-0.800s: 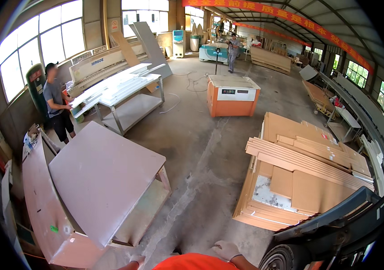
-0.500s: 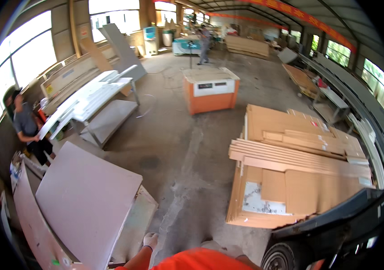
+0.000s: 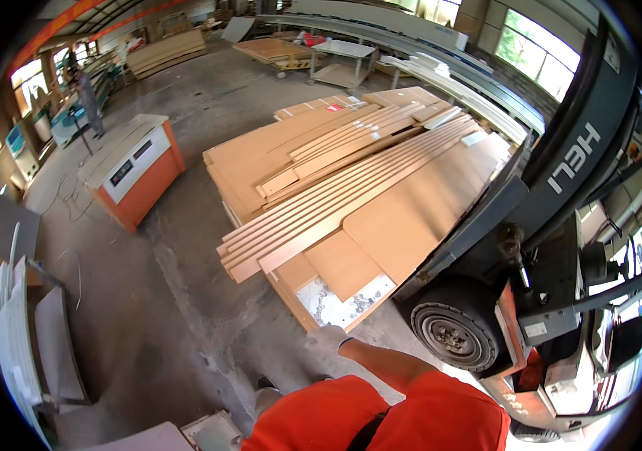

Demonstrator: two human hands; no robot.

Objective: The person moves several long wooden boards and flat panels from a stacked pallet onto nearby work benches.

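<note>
Stacked brown boards lie just beyond the right-hand fingers.

1. On my feed, the right hand, in a pale glove, is at the near corner of a stack of brown boards; I can't tell whether it touches.
2. I see long narrow strips lying side by side across the stack.
3. Just beside the stack, on its right, I have a dark forklift.
4. Left of the stack stands an orange-and-white machine.
5. Farther back I see a standing person in grey.
</note>
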